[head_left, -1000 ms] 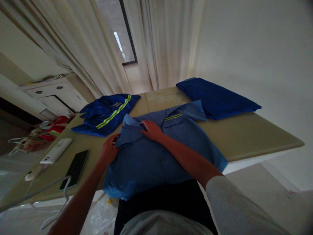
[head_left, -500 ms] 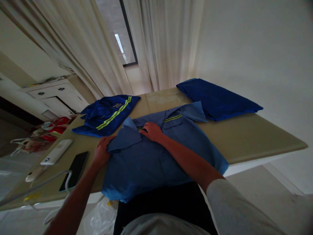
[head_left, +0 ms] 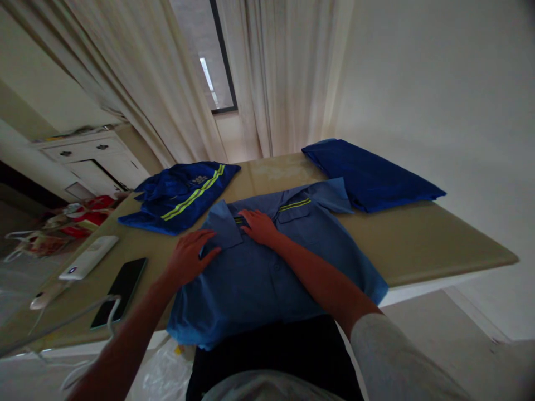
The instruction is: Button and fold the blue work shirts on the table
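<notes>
A light blue work shirt (head_left: 267,273) with a yellow-green stripe lies spread on the beige table (head_left: 418,239) in front of me, its hem hanging over the near edge. My left hand (head_left: 190,256) lies flat and open on the shirt's left side, fingers spread over the folded-in part. My right hand (head_left: 259,225) rests flat on the collar area, fingers stretched out, pressing the cloth down. Neither hand holds anything.
A dark blue jacket (head_left: 179,195) with yellow-green stripes lies crumpled at the back left. A folded dark blue garment (head_left: 368,175) sits at the back right. A black phone (head_left: 119,289), a white power bank (head_left: 87,259) and white cables lie at the left. Curtains hang behind.
My left hand let go of the shirt's left edge and now lies flat and open on the folded-in cloth. My right hand stayed on the collar.
</notes>
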{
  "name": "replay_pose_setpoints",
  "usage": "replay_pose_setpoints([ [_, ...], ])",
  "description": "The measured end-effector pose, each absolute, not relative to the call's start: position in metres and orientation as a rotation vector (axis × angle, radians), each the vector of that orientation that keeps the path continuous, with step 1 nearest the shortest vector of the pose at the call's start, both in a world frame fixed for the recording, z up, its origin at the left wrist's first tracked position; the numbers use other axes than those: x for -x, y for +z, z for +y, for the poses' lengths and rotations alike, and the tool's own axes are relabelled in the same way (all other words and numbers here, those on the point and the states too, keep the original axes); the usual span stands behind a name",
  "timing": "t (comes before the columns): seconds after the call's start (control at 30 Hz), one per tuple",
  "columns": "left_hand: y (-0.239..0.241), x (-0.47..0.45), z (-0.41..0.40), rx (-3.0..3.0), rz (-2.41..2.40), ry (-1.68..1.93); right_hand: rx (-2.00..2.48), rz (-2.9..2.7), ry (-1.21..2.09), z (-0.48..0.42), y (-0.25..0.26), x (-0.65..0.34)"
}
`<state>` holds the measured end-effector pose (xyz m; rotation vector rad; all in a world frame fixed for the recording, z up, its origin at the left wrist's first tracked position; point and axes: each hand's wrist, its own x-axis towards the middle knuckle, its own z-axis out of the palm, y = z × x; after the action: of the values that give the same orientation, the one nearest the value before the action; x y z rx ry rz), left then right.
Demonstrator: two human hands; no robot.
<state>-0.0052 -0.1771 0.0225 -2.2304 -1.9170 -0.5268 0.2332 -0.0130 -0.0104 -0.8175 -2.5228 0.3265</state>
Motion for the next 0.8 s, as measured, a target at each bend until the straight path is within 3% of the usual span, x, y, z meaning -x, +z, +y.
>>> replay_pose_setpoints([
  [0.17,0.014,-0.031,-0.158,2.251,-1.812,-0.197,0.823,-2.545,0.33,-0.008,-0.016,-0.237],
  [0.43,0.013,-0.006,-0.185,2.434,-1.731,-0.369,0.872,-2.502,0.416,-0.009,-0.014,-0.236],
  [0.67,0.013,0.037,-0.205,1.756,-2.435,-0.887,0.698,-2.471,0.356,-0.016,-0.005,-0.238],
  [0.8,0.012,0.05,-0.194,1.722,-2.818,-1.371,0.529,-2.602,0.336,-0.02,-0.005,-0.236],
])
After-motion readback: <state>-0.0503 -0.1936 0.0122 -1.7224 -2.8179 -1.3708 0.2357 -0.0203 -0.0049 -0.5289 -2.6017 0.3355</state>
